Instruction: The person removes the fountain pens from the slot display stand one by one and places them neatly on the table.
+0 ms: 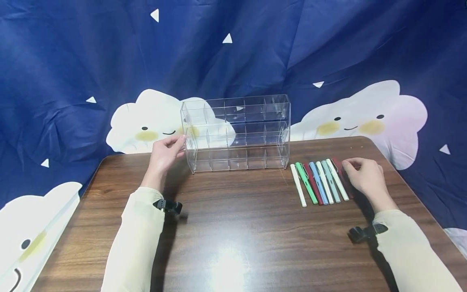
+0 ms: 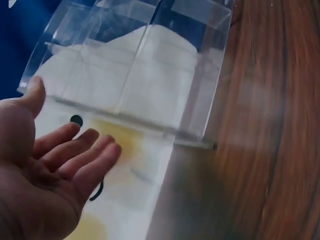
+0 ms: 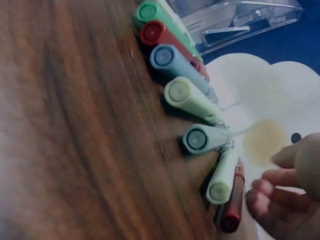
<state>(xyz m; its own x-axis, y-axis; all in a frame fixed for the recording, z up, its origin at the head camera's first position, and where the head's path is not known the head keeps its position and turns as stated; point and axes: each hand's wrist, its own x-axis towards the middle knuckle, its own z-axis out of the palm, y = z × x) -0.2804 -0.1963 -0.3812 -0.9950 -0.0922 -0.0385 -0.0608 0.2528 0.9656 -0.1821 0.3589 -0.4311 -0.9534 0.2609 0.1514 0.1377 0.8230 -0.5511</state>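
Note:
A clear plastic organizer with several compartments stands upright at the back of the table. My left hand is at its left side, thumb right at the edge; in the left wrist view the fingers are loosely bent and hold nothing. Several pens lie side by side to the organizer's right, among them a green pen, a blue pen and white ones. Beside the rightmost dark red pen is my right hand, its fingers loosely curled with nothing between them.
The brown wooden table has a bright glare near its front. Behind it hangs a dark blue curtain with white clouds and triangles. A small black camera sits on the left wrist, another on the right.

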